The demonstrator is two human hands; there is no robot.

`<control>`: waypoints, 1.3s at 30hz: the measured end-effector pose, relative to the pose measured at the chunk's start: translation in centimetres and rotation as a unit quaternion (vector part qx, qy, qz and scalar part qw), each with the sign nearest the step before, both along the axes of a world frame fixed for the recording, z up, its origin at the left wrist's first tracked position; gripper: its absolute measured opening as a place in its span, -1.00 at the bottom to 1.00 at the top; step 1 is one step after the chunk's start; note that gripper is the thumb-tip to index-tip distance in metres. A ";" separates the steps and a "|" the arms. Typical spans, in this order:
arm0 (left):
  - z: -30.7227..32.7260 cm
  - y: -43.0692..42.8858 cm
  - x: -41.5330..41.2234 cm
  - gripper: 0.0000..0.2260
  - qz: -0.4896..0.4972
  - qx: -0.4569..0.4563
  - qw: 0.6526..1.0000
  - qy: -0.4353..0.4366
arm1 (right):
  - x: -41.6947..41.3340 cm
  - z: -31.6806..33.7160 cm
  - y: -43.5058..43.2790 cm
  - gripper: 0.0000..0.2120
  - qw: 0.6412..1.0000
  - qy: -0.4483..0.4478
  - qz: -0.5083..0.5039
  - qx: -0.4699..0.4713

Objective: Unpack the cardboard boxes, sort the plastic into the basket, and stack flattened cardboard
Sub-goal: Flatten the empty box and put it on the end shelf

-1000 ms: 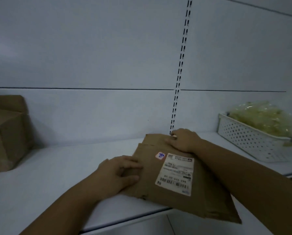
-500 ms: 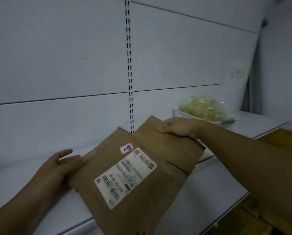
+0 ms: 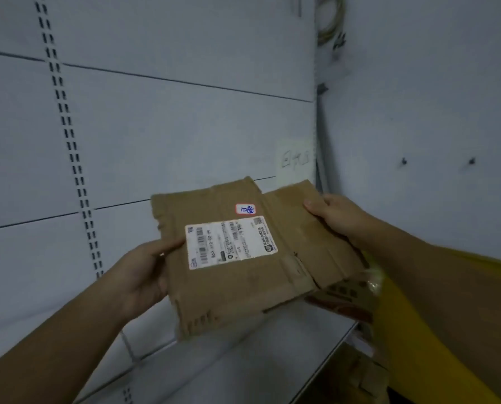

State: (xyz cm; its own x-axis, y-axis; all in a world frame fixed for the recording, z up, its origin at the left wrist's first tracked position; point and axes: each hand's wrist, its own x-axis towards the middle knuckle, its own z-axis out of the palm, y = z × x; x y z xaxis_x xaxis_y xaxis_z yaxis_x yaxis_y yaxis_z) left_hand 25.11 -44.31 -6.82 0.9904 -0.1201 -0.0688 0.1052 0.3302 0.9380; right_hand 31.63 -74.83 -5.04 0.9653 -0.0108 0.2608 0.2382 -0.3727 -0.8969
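Observation:
I hold a flattened brown cardboard box (image 3: 243, 290) in the air above the right end of a white shelf (image 3: 243, 363). It carries a white shipping label (image 3: 230, 242) and a small red-edged sticker (image 3: 245, 209). My left hand (image 3: 144, 275) grips its left edge, thumb on top. My right hand (image 3: 335, 215) grips the far right corner, thumb on top. The plastic basket is out of view.
A white panelled wall with a slotted upright (image 3: 68, 141) rises behind the shelf. A side wall (image 3: 418, 126) closes the right. A printed cardboard piece (image 3: 345, 298) lies under the box's right corner. Something yellow (image 3: 435, 316) sits below right. A handwritten note (image 3: 295, 157) is stuck on the wall.
The flattened box was lifted off the shelf and carried to the right. My left hand went from pressing it flat to gripping its edge. The view swung right; the basket and the open box left view.

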 end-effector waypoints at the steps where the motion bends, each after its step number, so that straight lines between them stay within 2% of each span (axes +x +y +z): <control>1: -0.2 -2.9 0.6 -0.73 -0.030 0.013 0.999 0.011 | -0.2 -0.6 -2.6 -0.66 0.999 0.000 -0.036 0.026; 3: -1.0 -8.1 1.8 -0.68 -0.081 0.022 0.996 0.029 | -0.5 -2.0 -7.8 -0.61 0.991 0.005 -0.112 0.076; 5: -2.3 -12.9 3.0 -0.68 -0.117 -0.008 0.992 0.035 | -1.0 -3.4 -12.2 -0.56 0.977 0.019 -0.170 0.127; 8: -4.6 -19.3 5.4 -0.72 -0.114 -0.059 0.991 0.035 | -1.1 -5.8 -16.9 -0.58 0.953 0.044 -0.222 0.202; 10: -5.9 -23.0 6.9 -0.73 -0.094 -0.089 0.991 0.044 | -0.7 -7.2 -18.6 -0.80 0.945 0.053 -0.221 0.235; 11: -6.5 -24.6 7.5 -0.74 -0.087 -0.099 0.990 0.051 | -0.3 -7.8 -19.1 -0.84 0.942 0.058 -0.217 0.250; 14: -8.0 -28.1 10.0 -0.76 -0.047 -0.089 0.993 0.063 | 1.4 -9.4 -19.8 -0.78 0.939 0.058 -0.192 0.279; 19: -8.7 -31.1 16.9 -0.53 0.045 -0.020 0.999 0.012 | 5.6 -11.0 -20.7 -0.77 0.923 0.069 -0.170 0.337; 27: -8.6 -35.2 31.3 -0.59 -0.035 -0.116 0.992 0.025 | 16.1 -9.0 -26.1 -0.61 0.947 0.041 -0.180 0.263; 31: -8.7 -36.9 38.4 -0.58 -0.051 -0.090 0.994 0.026 | 21.5 -9.1 -29.8 -0.66 0.941 0.012 -0.197 0.275; 35: -10.3 -38.6 42.3 -0.58 -0.054 -0.055 0.996 0.047 | 26.1 -11.7 -32.3 -0.58 0.941 0.030 -0.258 0.215; 39: -11.9 -39.9 45.8 -0.63 -0.034 -0.009 0.997 0.063 | 31.7 -13.4 -34.5 -0.55 0.951 0.064 -0.252 0.166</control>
State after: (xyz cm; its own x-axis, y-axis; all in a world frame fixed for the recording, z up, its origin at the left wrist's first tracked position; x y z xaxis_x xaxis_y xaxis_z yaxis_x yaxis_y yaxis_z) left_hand 70.92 -84.25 -18.68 0.9634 -0.1888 -0.1905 0.2455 0.3349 0.9097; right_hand 63.32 -109.34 -18.45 0.8399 -0.5410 0.0426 -0.0151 -0.1017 -0.9947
